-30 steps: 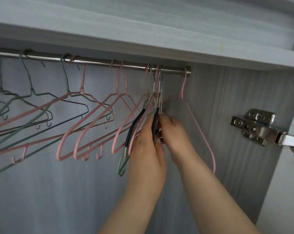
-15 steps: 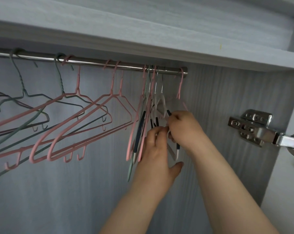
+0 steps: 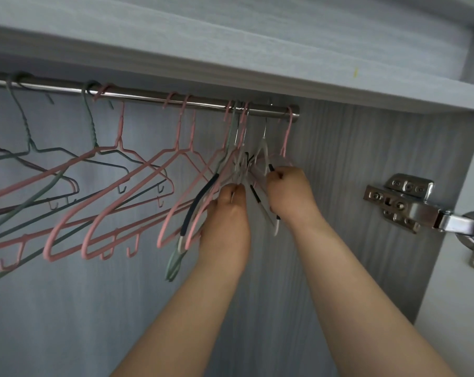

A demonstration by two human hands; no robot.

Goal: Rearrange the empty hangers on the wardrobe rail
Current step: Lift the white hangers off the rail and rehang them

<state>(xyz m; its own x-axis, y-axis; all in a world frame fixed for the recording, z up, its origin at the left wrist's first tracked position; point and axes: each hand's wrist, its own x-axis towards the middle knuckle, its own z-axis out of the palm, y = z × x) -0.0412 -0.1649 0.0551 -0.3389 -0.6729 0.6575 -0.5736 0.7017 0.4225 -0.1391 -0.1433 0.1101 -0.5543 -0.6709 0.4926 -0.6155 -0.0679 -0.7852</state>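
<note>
- Rail (image 3: pixel 148 94): metal bar under the shelf (image 3: pixel 257 63), running to the wardrobe's right side wall.
- Pink hangers (image 3: pixel 116 191): several, hooked along the rail, tilted; green hangers (image 3: pixel 26 131) among them at left.
- White hanger (image 3: pixel 263 151) with dark grips: hung near the rail's right end, beside the last pink one.
- Left hand (image 3: pixel 226 221): fingers closed on a bunch of hangers below the rail.
- Right hand (image 3: pixel 291 191): fingers clamped on the white hanger's arm.
- Hinge (image 3: pixel 404 202): metal, on the right wall, well apart.
</note>
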